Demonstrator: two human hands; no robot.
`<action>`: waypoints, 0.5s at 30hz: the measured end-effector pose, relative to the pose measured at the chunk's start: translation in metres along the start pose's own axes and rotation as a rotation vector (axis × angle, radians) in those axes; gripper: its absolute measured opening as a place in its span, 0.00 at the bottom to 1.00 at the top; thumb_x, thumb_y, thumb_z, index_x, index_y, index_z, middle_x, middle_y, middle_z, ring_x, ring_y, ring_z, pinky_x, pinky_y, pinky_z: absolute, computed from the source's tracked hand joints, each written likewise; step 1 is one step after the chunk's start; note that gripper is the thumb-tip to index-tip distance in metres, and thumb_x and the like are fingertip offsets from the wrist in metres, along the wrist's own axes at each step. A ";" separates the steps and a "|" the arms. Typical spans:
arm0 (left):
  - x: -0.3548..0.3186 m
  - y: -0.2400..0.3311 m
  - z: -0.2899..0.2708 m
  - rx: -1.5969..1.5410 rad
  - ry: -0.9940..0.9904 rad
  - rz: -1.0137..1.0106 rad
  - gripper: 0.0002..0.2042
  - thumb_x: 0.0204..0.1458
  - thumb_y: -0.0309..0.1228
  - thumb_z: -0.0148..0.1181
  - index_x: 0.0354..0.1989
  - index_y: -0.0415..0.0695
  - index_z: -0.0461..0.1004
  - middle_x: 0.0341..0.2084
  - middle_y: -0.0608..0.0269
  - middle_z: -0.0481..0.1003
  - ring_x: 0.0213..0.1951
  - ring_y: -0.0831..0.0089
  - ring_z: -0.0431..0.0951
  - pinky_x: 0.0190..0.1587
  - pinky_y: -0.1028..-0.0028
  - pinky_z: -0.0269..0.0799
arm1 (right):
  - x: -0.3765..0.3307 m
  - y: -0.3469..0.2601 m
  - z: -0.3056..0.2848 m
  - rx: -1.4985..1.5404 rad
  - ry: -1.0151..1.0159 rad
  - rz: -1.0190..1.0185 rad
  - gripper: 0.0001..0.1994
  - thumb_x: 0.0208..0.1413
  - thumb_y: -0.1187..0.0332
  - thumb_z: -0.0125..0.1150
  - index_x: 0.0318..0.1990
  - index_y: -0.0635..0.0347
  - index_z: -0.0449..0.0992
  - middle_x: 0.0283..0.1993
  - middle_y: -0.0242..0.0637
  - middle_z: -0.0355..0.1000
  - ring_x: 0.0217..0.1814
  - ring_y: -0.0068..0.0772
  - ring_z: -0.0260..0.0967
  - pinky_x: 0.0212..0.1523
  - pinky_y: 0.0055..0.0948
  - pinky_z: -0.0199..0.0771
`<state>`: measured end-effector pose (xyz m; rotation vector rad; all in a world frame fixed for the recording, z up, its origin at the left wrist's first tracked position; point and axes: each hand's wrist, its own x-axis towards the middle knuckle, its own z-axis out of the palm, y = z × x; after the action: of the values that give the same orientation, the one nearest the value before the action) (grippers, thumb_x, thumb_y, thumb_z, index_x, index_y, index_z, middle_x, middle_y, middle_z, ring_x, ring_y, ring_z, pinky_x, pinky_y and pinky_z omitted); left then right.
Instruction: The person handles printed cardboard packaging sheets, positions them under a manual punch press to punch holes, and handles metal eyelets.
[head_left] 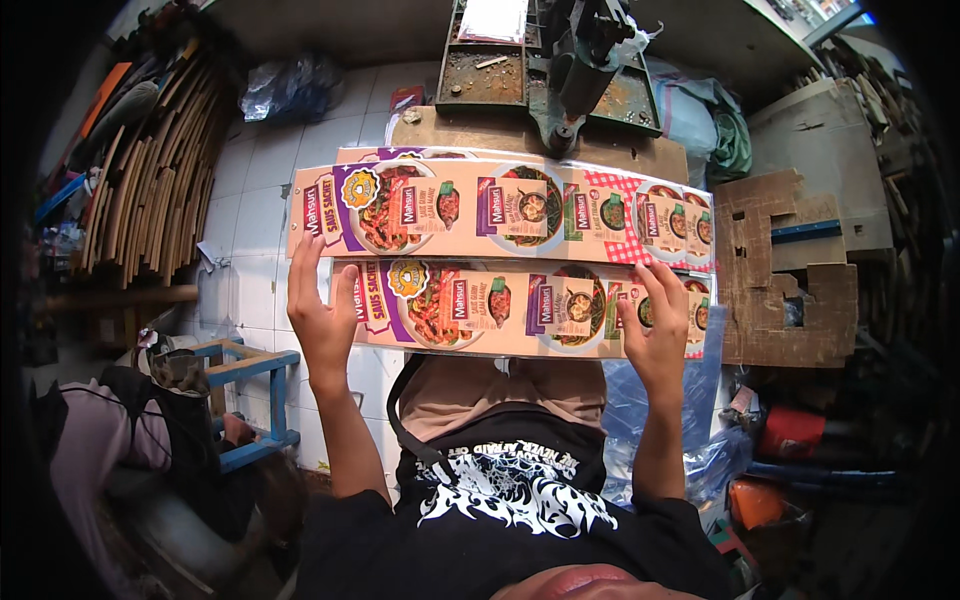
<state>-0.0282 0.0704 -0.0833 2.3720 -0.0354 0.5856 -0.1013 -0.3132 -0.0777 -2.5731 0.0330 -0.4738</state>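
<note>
Two long printed cardboard sheets with food pictures lie side by side on my lap: a near sheet point(520, 310) and a far sheet point(500, 212) stacked on more sheets. My left hand point(322, 312) presses flat against the left end of the near sheet, fingers up and touching the far sheet's lower edge. Against the near sheet's right end rests my right hand point(660, 330), fingers spread upward. Both hands square the sheets between them; neither closes around anything.
A rusty metal press machine point(550, 70) stands on a wooden board just beyond the sheets. Die-cut brown cardboard point(790, 270) lies at right. Stacked wooden strips point(150, 170) lean at left. A blue stool frame point(250, 400) and another seated person point(110, 450) are at lower left.
</note>
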 end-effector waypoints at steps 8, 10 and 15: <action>0.007 0.005 0.033 0.382 -0.292 0.137 0.25 0.53 0.35 0.64 0.60 0.42 0.71 0.65 0.45 0.62 0.67 0.46 0.59 0.69 0.53 0.52 | 0.030 0.020 0.004 -0.205 -0.123 -0.081 0.21 0.52 0.66 0.67 0.54 0.62 0.74 0.58 0.47 0.69 0.60 0.51 0.65 0.60 0.48 0.64; 0.016 0.017 0.031 0.403 -0.328 0.166 0.25 0.53 0.36 0.64 0.60 0.43 0.71 0.64 0.45 0.64 0.66 0.47 0.61 0.69 0.53 0.52 | 0.042 0.025 -0.002 -0.139 -0.156 -0.092 0.17 0.53 0.65 0.66 0.50 0.61 0.77 0.49 0.44 0.74 0.50 0.48 0.72 0.52 0.44 0.70; 0.052 0.063 0.044 0.211 -0.420 0.381 0.24 0.51 0.33 0.63 0.58 0.45 0.72 0.60 0.47 0.66 0.61 0.48 0.66 0.65 0.54 0.57 | 0.087 0.023 -0.014 -0.059 -0.170 -0.055 0.11 0.56 0.67 0.63 0.46 0.58 0.79 0.39 0.42 0.77 0.38 0.47 0.76 0.40 0.40 0.74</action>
<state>0.0248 0.0005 -0.0519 2.6756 -0.6515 0.2590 -0.0231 -0.3502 -0.0494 -2.6687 -0.0851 -0.2767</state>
